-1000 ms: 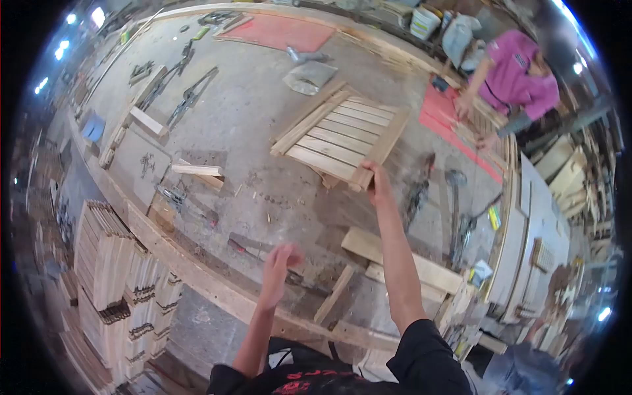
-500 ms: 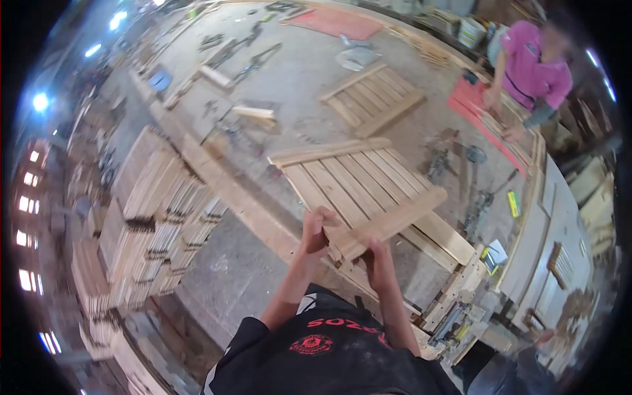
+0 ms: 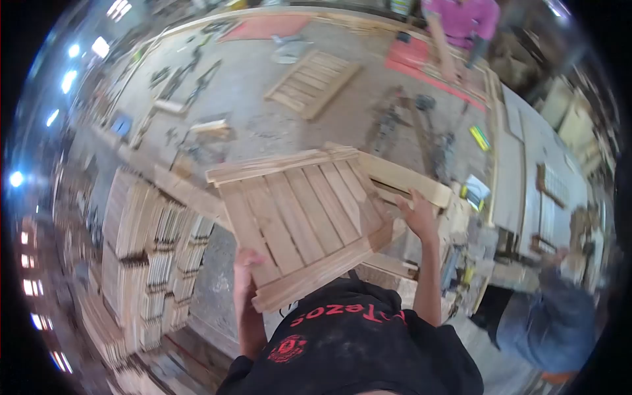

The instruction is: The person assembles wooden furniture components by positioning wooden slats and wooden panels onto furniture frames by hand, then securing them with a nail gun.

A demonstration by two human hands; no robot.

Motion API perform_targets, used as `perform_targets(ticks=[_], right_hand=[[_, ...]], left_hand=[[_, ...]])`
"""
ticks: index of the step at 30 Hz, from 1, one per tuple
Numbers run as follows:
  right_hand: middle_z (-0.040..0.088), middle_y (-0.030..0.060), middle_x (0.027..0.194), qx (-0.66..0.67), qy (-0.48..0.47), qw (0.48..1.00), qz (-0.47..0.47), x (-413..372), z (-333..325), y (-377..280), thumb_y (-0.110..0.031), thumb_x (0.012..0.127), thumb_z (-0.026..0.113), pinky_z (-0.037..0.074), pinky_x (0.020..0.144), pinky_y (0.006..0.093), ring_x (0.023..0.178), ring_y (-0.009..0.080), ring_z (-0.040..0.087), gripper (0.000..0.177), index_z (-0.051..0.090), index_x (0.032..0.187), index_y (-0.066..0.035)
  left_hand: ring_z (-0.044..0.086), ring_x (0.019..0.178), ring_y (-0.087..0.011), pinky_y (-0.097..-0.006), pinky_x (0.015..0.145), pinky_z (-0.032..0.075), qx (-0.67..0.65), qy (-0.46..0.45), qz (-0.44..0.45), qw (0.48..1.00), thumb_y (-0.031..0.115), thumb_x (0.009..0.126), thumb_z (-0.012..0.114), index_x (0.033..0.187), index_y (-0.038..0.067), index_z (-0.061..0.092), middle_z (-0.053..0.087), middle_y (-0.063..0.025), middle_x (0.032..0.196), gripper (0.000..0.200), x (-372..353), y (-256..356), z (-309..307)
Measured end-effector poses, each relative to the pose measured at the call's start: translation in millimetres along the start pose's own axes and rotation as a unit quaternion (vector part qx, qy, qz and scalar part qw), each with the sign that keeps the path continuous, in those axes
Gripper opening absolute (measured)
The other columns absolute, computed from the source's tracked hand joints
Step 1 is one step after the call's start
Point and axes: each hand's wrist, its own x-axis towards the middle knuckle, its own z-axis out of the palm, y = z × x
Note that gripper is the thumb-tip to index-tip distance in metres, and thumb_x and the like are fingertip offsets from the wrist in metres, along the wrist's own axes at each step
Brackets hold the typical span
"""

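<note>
A slatted wooden panel [image 3: 296,217] is tilted in front of my chest, with rails along its far and near sides. My left hand [image 3: 247,270] grips its left edge near the lower corner. To the right of the panel, my right hand [image 3: 418,216] has its fingers spread close to the right end and holds nothing. Another wooden frame piece [image 3: 411,181] lies partly behind the panel. Farther off on the worktable [image 3: 263,138] rests a second slatted panel [image 3: 313,82].
Stacks of wooden slats [image 3: 141,257] stand at the left. A person in a pink top [image 3: 461,23] works at the back right by a red sheet [image 3: 408,56]. Another person [image 3: 550,322] is at the lower right. Tools [image 3: 388,118] and a yellow-green object [image 3: 479,138] lie on the table.
The panel has moved toward my body and left, and turned. My left hand has shifted left with it. My right hand has come off its near corner and opened. The view has also shifted.
</note>
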Motion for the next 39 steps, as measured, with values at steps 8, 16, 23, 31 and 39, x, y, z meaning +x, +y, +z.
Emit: perform_targets(ticks=[8,16,23,31,39], right_hand=[[0.066,0.0259,0.099,0.224,-0.186,0.936,0.195,-61,25,12,-0.045,0.089,0.06,0.049,0.081,0.0419,0.096,0.0367,0.065,0.052,0.06,0.11,0.002],[0.067,0.0245,0.09,0.155,-0.07,0.941,0.291,-118,81,73,-0.04,0.083,0.067,0.052,0.072,0.0438,0.085,0.0371,0.067,0.053,0.059,0.115,0.002],[0.066,0.0264,0.088,0.081,-0.001,0.948,0.307,-141,63,100,-0.033,0.083,0.064,0.051,0.078,0.0489,0.088,0.0432,0.063,0.04,0.063,0.104,0.001],[0.068,0.02,0.09,0.163,-0.126,0.963,0.171,-142,42,43,-0.024,0.085,0.061,0.051,0.077,0.0438,0.087,0.0369,0.065,0.029,0.067,0.099,0.0],[0.064,0.0152,0.093,0.119,-0.113,0.982,0.093,-175,91,52,-0.021,0.081,0.065,0.048,0.083,0.0428,0.092,0.0346,0.061,0.022,0.065,0.097,-0.005]], left_hand=[[0.057,0.078,-0.0176,-0.0288,0.073,0.049,0.161,-0.127,-0.048,0.978,0.006,0.065,0.053,0.118,-0.001,0.049,0.058,-0.0084,0.093,0.053,9,10,29],[0.06,0.081,-0.0148,-0.0277,0.07,0.05,0.305,-0.333,-0.018,0.892,0.013,0.067,0.069,0.121,-0.002,0.048,0.06,-0.009,0.099,0.06,104,-22,93],[0.06,0.099,-0.016,-0.0305,0.086,0.049,0.354,-0.425,-0.068,0.83,0.018,0.072,0.072,0.131,-0.004,0.047,0.061,-0.0082,0.112,0.068,109,-55,147],[0.064,0.1,-0.0397,-0.0448,0.085,0.05,0.533,-0.216,0.124,0.809,0.038,0.078,0.069,0.115,-0.012,0.047,0.063,-0.0299,0.104,0.065,155,-146,164],[0.063,0.1,-0.0409,-0.0467,0.082,0.053,0.63,-0.176,0.075,0.753,0.047,0.076,0.07,0.109,-0.011,0.052,0.063,-0.0301,0.104,0.069,187,-198,150]])
